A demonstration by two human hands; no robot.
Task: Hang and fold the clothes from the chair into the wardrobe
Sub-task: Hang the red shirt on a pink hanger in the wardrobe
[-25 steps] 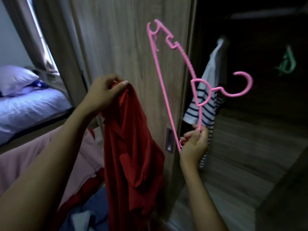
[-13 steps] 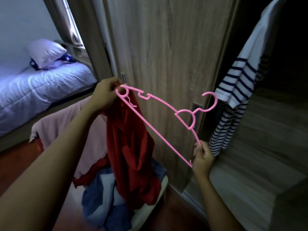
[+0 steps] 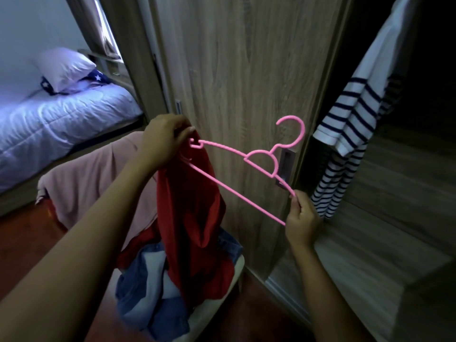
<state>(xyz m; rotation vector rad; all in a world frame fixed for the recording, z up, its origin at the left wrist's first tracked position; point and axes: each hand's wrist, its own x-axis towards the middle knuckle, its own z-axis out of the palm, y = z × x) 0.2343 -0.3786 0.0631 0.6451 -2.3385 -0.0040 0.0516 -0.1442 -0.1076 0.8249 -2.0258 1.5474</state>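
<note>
The left hand (image 3: 165, 141) holds the bunched top of a red fabric garment (image 3: 192, 218) in a closed grip, with the left tip of a thin pink plastic hanger (image 3: 246, 157) right at its fingers. I cannot tell whether that tip is inside an opening of the cloth or only pressed against it. The right hand (image 3: 302, 220) pinches the hanger's opposite end in a narrow grip, hook pointing up near the wooden wardrobe door (image 3: 246, 70).

The garment hangs in one crumpled column above the white-seated chair (image 3: 222, 299), its lower edge reaching the blue denim and other clothes (image 3: 148, 304) heaped there.

The main risk, as I judge it, is the tip catching a fold or a sleeve rather than the neck, so the garment ends up lopsided and slides off. The right pinch sits at the far end of a long, light frame. Once cloth weight loads the other side, the hanger may twist or slip out of those fingers. If the left hand lets go before a shoulder is seated, the garment likely drops back onto the heap. The trailing hem could also drag a piece off the chair when lifted toward the navy-and-white striped shirt (image 3: 350, 134) already hanging inside.
</note>
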